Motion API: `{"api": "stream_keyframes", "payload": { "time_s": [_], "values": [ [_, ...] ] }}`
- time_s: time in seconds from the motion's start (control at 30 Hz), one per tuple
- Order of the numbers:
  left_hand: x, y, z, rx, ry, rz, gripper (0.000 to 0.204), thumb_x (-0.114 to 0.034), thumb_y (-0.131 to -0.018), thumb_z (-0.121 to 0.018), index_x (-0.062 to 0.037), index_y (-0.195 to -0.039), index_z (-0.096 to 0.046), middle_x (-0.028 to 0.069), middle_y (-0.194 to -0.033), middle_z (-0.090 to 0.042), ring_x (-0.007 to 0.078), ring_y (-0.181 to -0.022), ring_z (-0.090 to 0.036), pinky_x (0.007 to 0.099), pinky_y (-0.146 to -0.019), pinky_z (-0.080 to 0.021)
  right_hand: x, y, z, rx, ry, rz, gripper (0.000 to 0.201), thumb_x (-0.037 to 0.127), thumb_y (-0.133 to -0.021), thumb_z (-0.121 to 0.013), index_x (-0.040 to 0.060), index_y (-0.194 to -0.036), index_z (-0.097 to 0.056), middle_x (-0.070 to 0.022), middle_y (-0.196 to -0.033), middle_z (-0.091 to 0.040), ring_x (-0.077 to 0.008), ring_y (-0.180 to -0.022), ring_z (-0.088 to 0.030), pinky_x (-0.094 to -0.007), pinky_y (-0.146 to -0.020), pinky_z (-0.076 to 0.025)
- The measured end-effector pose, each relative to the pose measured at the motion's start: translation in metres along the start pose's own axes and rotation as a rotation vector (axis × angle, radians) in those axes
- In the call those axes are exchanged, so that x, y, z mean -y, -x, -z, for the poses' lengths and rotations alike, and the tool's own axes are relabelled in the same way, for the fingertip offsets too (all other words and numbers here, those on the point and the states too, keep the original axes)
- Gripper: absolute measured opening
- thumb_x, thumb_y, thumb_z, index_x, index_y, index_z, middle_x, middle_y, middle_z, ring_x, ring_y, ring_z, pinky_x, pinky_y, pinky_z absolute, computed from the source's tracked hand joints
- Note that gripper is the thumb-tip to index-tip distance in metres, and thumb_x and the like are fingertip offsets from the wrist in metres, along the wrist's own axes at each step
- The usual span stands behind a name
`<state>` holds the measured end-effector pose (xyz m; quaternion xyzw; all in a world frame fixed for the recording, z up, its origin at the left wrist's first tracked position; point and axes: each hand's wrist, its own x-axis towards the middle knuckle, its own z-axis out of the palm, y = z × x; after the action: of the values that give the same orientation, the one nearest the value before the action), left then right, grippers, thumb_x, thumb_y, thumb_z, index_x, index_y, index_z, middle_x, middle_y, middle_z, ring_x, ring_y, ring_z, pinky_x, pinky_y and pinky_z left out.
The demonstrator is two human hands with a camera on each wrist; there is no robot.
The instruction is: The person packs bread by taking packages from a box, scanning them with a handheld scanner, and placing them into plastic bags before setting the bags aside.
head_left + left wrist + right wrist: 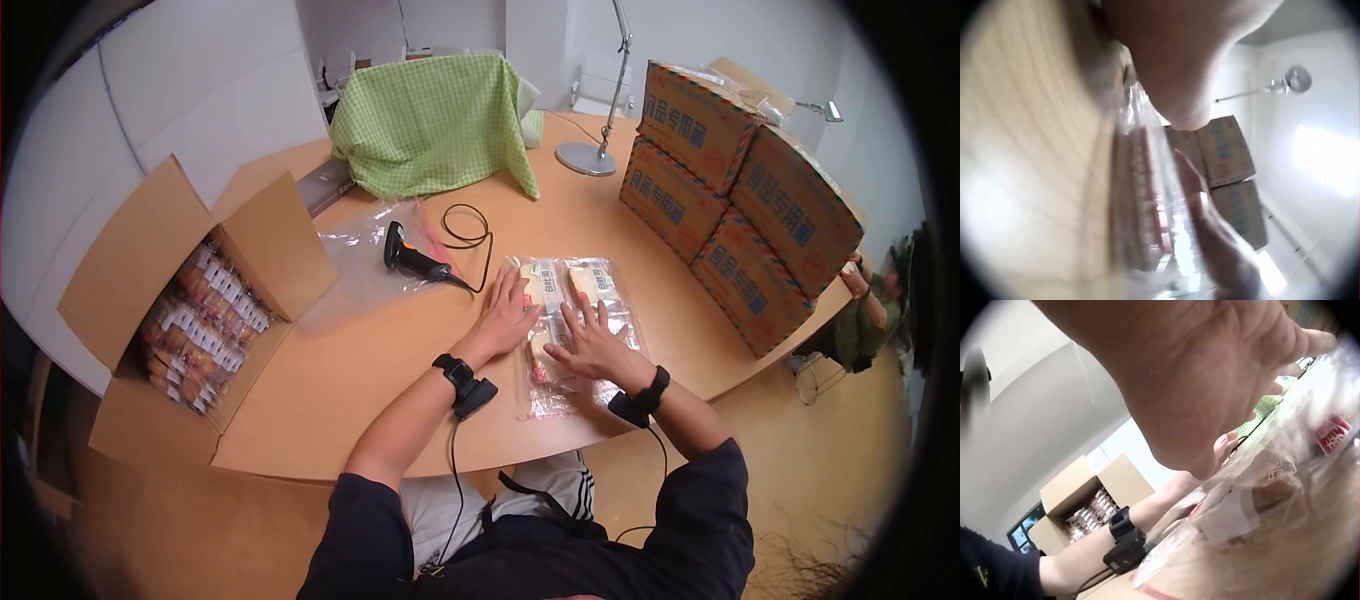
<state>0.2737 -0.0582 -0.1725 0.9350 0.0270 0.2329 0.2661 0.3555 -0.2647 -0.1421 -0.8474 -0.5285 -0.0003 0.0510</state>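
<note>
A clear plastic bag (552, 402) lies flat on the table before the person, with several wrapped food packets (598, 283) inside. The packets carry pale labels with dark lettering and red marks. My left hand (512, 318) rests along the bag's left side with its fingers stretched forward. Over the middle and right of the bag, my right hand (600, 350) spreads its fingers on the film. In the right wrist view, the bag's crinkled film (1235, 515) and a red-and-white label (1333, 434) show below the right palm. Neither hand grips anything.
Left stands an open carton (275, 240) filled with wrapped packets (205, 325). A barcode scanner (412, 258) with a coiled cable lies on another plastic bag (345, 290). Stacked cartons (690, 205) stand right. Behind are a lamp base (586, 158) and a green checked cloth (430, 125).
</note>
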Motion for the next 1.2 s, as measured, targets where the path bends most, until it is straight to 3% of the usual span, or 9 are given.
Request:
{"api": "stream_keyframes", "payload": {
  "time_s": [0.03,0.1,0.17,0.3,0.4,0.43,0.53,0.9,1.2],
  "values": [
    [0.003,-0.001,0.001,-0.071,0.088,-0.019,0.057,-0.033,-0.095,-0.052,0.0067,-0.134,-0.040,0.0312,-0.147,-0.028,0.0450,-0.142,-0.019,0.0462,-0.117,-0.020,0.003,-0.004,0.007,-0.007,-0.002,0.001,0.090,0.067,-0.090,-0.041,0.0006,-0.149,-0.026,-0.0308,-0.155,-0.010,-0.0593,-0.139,-0.010,-0.0642,-0.110,-0.022],
    [0.011,-0.004,-0.001,-0.103,0.112,-0.065,0.051,-0.028,-0.094,-0.054,0.0067,-0.129,-0.042,0.0306,-0.143,-0.033,0.0445,-0.138,-0.026,0.0460,-0.115,-0.023,0.013,-0.009,0.019,0.146,-0.191,-0.190,0.090,0.070,-0.088,-0.041,0.0048,-0.150,-0.027,-0.0214,-0.160,0.000,-0.0585,-0.139,-0.010,-0.0744,-0.104,-0.020],
    [0.012,-0.006,0.002,-0.139,0.140,-0.100,0.045,-0.023,-0.092,-0.055,0.0068,-0.124,-0.045,0.0300,-0.138,-0.038,0.0440,-0.135,-0.032,0.0458,-0.113,-0.027,0.010,-0.012,0.016,0.112,-0.155,-0.178,0.089,0.068,-0.089,-0.041,0.0050,-0.150,-0.027,-0.0168,-0.161,0.006,-0.0594,-0.139,-0.010,-0.0727,-0.105,-0.021],
    [0.012,-0.006,0.004,-0.208,0.237,-0.111,0.035,-0.019,-0.089,-0.056,0.0053,-0.114,-0.050,0.0263,-0.129,-0.047,0.0414,-0.127,-0.041,0.0456,-0.110,-0.032,0.005,-0.018,0.033,0.178,-0.157,-0.238,0.085,0.066,-0.091,-0.040,0.0066,-0.150,-0.028,-0.0183,-0.161,0.000,-0.0590,-0.139,-0.008,-0.0668,-0.110,-0.018],
    [0.016,-0.006,0.001,-0.240,0.149,-0.141,0.034,-0.013,-0.082,-0.057,0.0037,-0.112,-0.052,0.0220,-0.117,-0.052,0.0388,-0.117,-0.046,0.0442,-0.103,-0.037,-0.018,-0.031,0.025,0.169,-0.146,-0.295,0.081,0.068,-0.091,-0.035,0.0148,-0.152,-0.026,-0.0171,-0.161,-0.002,-0.0470,-0.146,-0.002,-0.0747,-0.107,-0.006],
    [0.016,-0.005,0.000,-0.241,0.150,-0.134,0.034,-0.013,-0.082,-0.057,0.0037,-0.112,-0.052,0.0220,-0.117,-0.052,0.0388,-0.117,-0.046,0.0442,-0.103,-0.037,-0.018,-0.033,0.031,0.164,-0.126,-0.328,0.079,0.068,-0.092,-0.032,0.0185,-0.153,-0.025,-0.0153,-0.162,-0.004,-0.0397,-0.148,-0.001,-0.0767,-0.105,0.000],
    [0.015,-0.004,0.003,-0.223,0.177,-0.095,0.033,-0.013,-0.082,-0.057,0.0034,-0.111,-0.052,0.0215,-0.116,-0.052,0.0384,-0.116,-0.046,0.0441,-0.102,-0.038,-0.044,-0.048,0.019,0.103,-0.084,-0.365,0.076,0.067,-0.093,-0.029,0.0200,-0.153,-0.026,-0.0112,-0.162,-0.008,-0.0342,-0.149,-0.003,-0.0740,-0.107,0.002],
    [0.017,-0.004,-0.001,-0.188,0.194,-0.071,0.025,-0.009,-0.080,-0.056,0.0023,-0.103,-0.055,0.0183,-0.112,-0.053,0.0346,-0.112,-0.049,0.0409,-0.096,-0.043,-0.131,-0.091,0.006,0.049,-0.108,-0.421,0.072,0.066,-0.092,-0.036,0.0259,-0.151,-0.030,-0.0025,-0.163,-0.009,-0.0295,-0.149,-0.006,-0.0713,-0.110,0.001],
    [0.023,-0.005,-0.001,-0.158,0.186,-0.107,0.017,-0.006,-0.075,-0.059,0.0007,-0.091,-0.059,0.0209,-0.110,-0.057,0.0374,-0.108,-0.052,0.0418,-0.095,-0.044,-0.147,-0.095,0.008,-0.005,-0.119,-0.415,0.070,0.062,-0.093,-0.039,0.0220,-0.150,-0.035,-0.0018,-0.162,-0.015,-0.0287,-0.149,-0.009,-0.0704,-0.110,-0.001]
  ]
}}
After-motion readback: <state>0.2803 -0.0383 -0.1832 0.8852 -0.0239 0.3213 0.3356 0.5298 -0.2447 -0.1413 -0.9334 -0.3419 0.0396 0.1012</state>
